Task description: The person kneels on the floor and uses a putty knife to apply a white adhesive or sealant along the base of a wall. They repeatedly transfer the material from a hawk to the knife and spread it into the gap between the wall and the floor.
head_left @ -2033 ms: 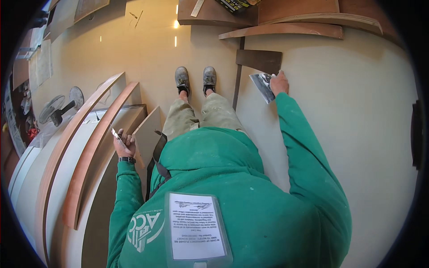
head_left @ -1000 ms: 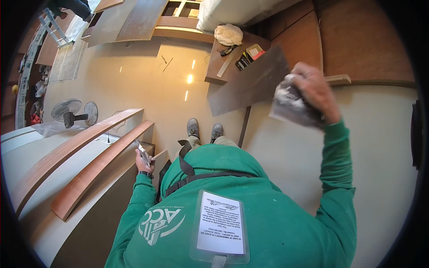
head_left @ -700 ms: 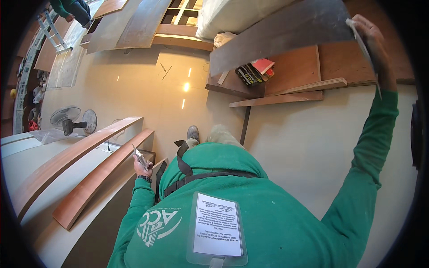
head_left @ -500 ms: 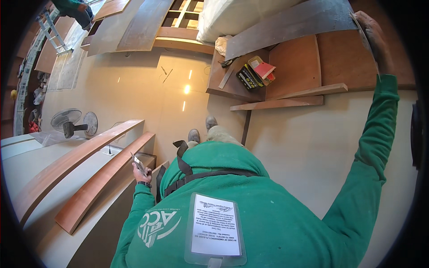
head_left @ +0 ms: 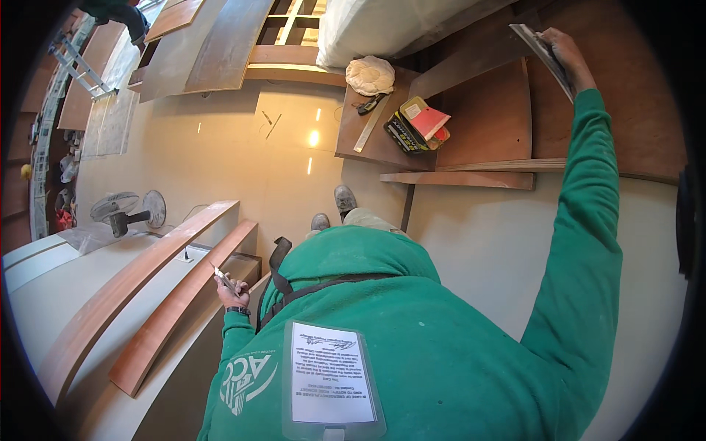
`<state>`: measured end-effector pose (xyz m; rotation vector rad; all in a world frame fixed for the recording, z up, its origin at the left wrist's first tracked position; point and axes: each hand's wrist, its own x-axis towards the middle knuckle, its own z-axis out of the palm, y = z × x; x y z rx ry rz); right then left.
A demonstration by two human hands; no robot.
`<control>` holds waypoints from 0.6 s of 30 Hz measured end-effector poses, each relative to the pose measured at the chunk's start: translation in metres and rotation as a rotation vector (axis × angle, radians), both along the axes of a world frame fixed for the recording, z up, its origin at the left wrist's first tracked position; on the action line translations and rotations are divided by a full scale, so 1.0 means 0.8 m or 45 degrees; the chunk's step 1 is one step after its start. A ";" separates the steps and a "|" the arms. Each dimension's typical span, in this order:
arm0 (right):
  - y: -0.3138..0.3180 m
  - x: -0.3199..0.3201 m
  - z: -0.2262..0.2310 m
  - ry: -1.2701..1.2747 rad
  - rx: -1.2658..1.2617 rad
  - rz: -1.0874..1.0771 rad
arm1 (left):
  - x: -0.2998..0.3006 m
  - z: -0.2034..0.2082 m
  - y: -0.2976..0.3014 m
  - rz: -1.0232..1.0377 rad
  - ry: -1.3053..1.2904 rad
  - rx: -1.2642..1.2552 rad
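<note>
My right hand point(head_left: 570, 60), arm stretched out ahead to the right, grips the end of a long thin grey sheet point(head_left: 478, 65). Its light end edge shows beside my fingers, and the rest slants away to the left over a brown wooden panel point(head_left: 487, 110), partly blurred. Low on the left, my left hand point(head_left: 235, 294) is closed around a small tool with a pointed metal tip point(head_left: 219, 273); its exact kind is hard to make out. That hand is nearest to a reddish-brown curved wooden strip point(head_left: 184, 305).
A black and yellow box point(head_left: 408, 132) with a red packet point(head_left: 426, 121), a white cloth bundle point(head_left: 370, 75) and a flat metal strip point(head_left: 371, 126) lie on the brown panels. Another long strip point(head_left: 140, 279), a fan point(head_left: 129, 212), a stepladder point(head_left: 84, 70) and a person point(head_left: 121, 13) are on the left.
My right hand has moved left and slightly forward, tilting the grey sheet so less of its face shows. The white bundle is now uncovered. My left hand still holds its tool.
</note>
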<state>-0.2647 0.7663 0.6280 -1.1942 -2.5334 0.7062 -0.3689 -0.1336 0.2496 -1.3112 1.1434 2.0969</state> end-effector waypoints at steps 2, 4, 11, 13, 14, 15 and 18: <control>0.047 0.009 -0.028 -0.051 0.118 0.094 | -0.007 -0.001 0.001 0.005 0.034 0.043; 0.045 0.002 -0.025 -0.410 0.439 0.116 | -0.009 0.002 -0.002 -0.021 0.069 0.101; 0.100 0.044 -0.059 -0.887 0.709 -0.094 | 0.000 0.007 0.015 -0.033 0.006 -0.049; 0.081 0.047 -0.055 -0.852 0.706 -0.181 | 0.007 0.012 0.022 -0.043 -0.010 -0.109; 0.064 0.051 -0.051 -0.840 0.703 -0.228 | 0.010 0.019 0.029 -0.012 -0.016 -0.095; 0.041 0.052 -0.038 -0.828 0.665 -0.310 | 0.009 0.027 0.039 0.011 -0.041 -0.101; -0.010 0.054 -0.005 -0.747 0.613 -0.463 | 0.008 0.033 0.047 0.054 -0.079 -0.078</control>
